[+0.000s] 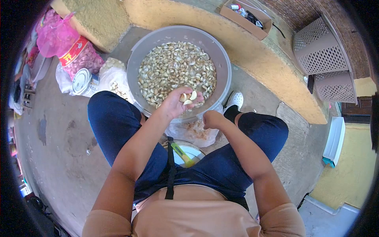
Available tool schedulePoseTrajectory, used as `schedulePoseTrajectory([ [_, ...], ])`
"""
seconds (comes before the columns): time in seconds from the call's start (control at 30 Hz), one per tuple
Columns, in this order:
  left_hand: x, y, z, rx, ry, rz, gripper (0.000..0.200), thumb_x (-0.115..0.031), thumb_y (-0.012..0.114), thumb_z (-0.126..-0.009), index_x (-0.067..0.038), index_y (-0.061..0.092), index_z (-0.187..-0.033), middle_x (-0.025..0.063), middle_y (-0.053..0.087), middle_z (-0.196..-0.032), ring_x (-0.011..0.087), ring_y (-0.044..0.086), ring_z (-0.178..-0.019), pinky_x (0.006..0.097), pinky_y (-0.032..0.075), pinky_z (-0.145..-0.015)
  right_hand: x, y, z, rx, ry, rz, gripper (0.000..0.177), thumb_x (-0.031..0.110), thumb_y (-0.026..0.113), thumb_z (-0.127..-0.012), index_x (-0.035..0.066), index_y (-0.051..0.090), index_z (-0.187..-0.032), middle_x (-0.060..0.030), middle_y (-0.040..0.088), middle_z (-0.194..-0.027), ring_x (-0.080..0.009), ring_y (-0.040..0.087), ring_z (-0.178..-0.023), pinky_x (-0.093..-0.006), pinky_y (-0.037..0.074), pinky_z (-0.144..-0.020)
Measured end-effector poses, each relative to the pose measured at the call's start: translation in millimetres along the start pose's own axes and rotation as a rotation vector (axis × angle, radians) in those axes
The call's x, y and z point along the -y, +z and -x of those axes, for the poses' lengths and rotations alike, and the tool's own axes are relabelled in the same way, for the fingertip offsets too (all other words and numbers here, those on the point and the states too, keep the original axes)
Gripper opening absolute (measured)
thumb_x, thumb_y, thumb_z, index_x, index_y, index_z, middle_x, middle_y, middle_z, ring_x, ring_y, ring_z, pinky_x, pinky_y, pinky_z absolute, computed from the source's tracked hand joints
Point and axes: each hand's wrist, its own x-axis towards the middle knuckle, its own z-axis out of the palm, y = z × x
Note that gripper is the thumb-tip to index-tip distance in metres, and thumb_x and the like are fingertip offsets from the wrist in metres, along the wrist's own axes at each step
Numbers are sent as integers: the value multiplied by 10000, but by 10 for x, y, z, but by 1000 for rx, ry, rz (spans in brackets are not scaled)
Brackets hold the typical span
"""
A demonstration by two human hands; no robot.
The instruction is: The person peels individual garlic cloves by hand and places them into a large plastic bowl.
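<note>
Over the near part of a large grey tub (133, 67), my left hand (176, 103) is turned palm up and cups a few garlic cloves (188, 97). Many more cloves (173, 67) fill the tub, seemingly in water. Just beyond the tub's near right rim, my right hand (213, 119) is closed with the fingers curled down; what it holds, if anything, is hidden. Below it, a clear plastic bag (197, 132) with brownish peels lies between my legs. A yellow-green knife-like tool (182, 154) rests on a round white lid (194, 151).
At the left are a pink net bag (85, 59), a can (82, 81) and a white bag with cloves (114, 77). A low yellow wall (252, 63) curves behind the tub, with a cardboard box (246, 17) on top. Grey perforated baskets (325, 55) stand at the right.
</note>
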Motion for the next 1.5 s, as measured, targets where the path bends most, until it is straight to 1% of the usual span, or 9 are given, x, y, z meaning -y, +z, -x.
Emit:
schedulePoseTrajectory([
  [0.1, -13, 36, 20, -10, 1, -25, 96, -110, 460, -770, -48, 489, -837, 164, 568, -974, 279, 587, -877, 229, 466, -423, -35, -18, -51, -68, 11, 31, 196, 191, 591, -652, 8, 622, -716, -183, 602, -748, -334, 586, -687, -392, 474, -644],
  [0.2, -21, 11, 24, 7, 1, -59, 100, -118, 460, -772, -52, 490, -841, 169, 569, -975, 285, 588, -875, 227, 467, -424, -4, -306, -42, -448, 133, -163, 246, 239, 589, -697, 10, 625, -777, -168, 611, -737, -296, 598, -664, -370, 471, -599],
  [0.3, -14, -6, 15, 7, -33, -107, 105, -134, 467, -773, -57, 495, -838, 163, 575, -964, 280, 593, -858, 217, 465, -420, 274, -785, 157, -592, 86, -830, 277, 266, 575, -732, 23, 627, -853, -109, 617, -701, -203, 588, -609, -320, 451, -535],
  [0.4, 39, -43, 5, -55, -69, -180, 121, -156, 479, -772, -59, 502, -840, 138, 587, -920, 261, 603, -816, 211, 472, -425, 433, -874, 285, -285, 130, -997, 263, 288, 585, -763, 62, 611, -896, 12, 587, -732, -35, 475, -519, -190, 330, -410],
  [0.6, 83, -132, 22, -57, -63, -260, 162, -184, 505, -770, -60, 508, -876, 91, 584, -833, 230, 606, -787, 210, 459, -486, 566, -760, 209, -337, 34, -1032, 222, 221, 611, -745, 67, 604, -906, 0, 589, -706, -33, 490, -534, -171, 316, -419],
  [0.7, 51, -42, 89, -69, -38, -249, 154, -179, 509, -777, -66, 512, -882, 78, 582, -838, 195, 601, -760, 195, 436, -453, 534, -753, 168, -439, 14, -1032, 230, 161, 629, -716, 18, 627, -896, -66, 617, -774, -108, 554, -677, -237, 433, -630],
  [0.9, 15, 14, 87, -30, 41, -502, 174, -186, 570, -780, -71, 514, -898, 31, 550, -797, 64, 490, -550, 167, 337, -371, 536, -945, 313, -632, -49, -719, 250, 169, 618, -737, 21, 621, -938, -95, 619, -818, -160, 571, -757, -265, 425, -711],
  [1.2, 65, 238, 187, -119, 305, -766, 156, -98, 634, -736, -38, 525, -831, 10, 490, -574, 57, 428, -440, 188, 307, -362, 673, -1020, 432, -646, 83, -1080, 207, 156, 627, -732, 2, 632, -870, -92, 621, -745, -119, 558, -648, -236, 429, -605],
  [1.5, 79, 252, 189, -234, 481, -1010, 129, -88, 640, -707, -10, 552, -759, 43, 552, -630, 101, 503, -518, 241, 401, -455, 685, -972, 385, -965, -117, -302, 144, 139, 616, -705, 10, 607, -767, -101, 586, -722, -215, 566, -579, -316, 450, -531],
])
